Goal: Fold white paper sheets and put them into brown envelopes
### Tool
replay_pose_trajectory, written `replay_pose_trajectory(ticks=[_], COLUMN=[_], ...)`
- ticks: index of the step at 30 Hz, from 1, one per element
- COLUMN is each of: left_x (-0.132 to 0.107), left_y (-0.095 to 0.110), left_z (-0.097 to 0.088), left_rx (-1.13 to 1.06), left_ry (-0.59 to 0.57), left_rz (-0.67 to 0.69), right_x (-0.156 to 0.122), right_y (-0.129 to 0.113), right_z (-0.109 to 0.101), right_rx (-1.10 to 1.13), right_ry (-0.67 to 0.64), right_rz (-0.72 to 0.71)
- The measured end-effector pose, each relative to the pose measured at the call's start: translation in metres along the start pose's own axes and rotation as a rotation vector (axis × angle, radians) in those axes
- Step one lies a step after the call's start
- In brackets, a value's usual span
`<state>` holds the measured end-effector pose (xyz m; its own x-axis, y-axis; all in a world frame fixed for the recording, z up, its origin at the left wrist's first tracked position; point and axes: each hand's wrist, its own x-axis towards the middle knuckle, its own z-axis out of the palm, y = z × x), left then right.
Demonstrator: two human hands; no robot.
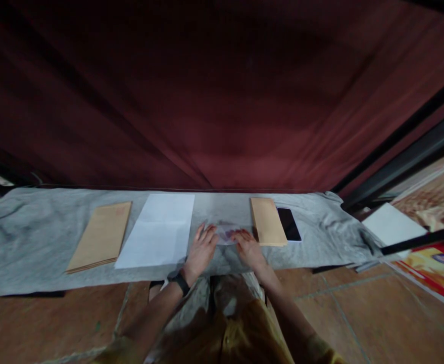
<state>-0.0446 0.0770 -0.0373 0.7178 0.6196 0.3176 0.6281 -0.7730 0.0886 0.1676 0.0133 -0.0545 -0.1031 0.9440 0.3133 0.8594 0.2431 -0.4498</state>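
Observation:
A small, pale, faintly purple piece of paper or film [225, 235] lies between my two hands over the grey cloth. My left hand [201, 247] touches its left end, fingers stretched and slightly apart. On its right end rest the fingertips of my right hand [247, 246], with the fingers laid out flat. Whether either thumb is under the piece cannot be seen. Just right of my right hand lies a short stack of tan envelopes [269, 222]. Left of my left hand is a large white sheet of paper [159, 230] with a faint crease across it.
Larger brown envelopes [100, 235] are stacked at the left. A dark-screened phone [289, 224] lies beside the tan stack. The grey cloth [320, 237] covers a narrow bench, backed by a dark red curtain [229, 126]. A red and yellow package [434, 265] is at right.

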Motion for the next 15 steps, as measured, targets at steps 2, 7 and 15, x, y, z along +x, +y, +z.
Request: replay_pose_trajectory(ticks=[2,7,15], left_x=[-0.013,-0.028,-0.001], left_y=[0.005,0.006,0.021], left_z=[0.013,0.022,0.022], left_rx=[-0.011,-0.112,-0.228], left_ry=[-0.042,-0.091,-0.119], left_rz=[0.009,-0.022,-0.075], right_x=[-0.016,-0.039,-0.051], right_y=[-0.002,-0.002,0.000], right_z=[0.007,0.012,0.028], right_rx=[-0.042,-0.059,-0.040], right_ry=[-0.047,-0.092,0.022], right_rz=[-0.020,-0.024,-0.008])
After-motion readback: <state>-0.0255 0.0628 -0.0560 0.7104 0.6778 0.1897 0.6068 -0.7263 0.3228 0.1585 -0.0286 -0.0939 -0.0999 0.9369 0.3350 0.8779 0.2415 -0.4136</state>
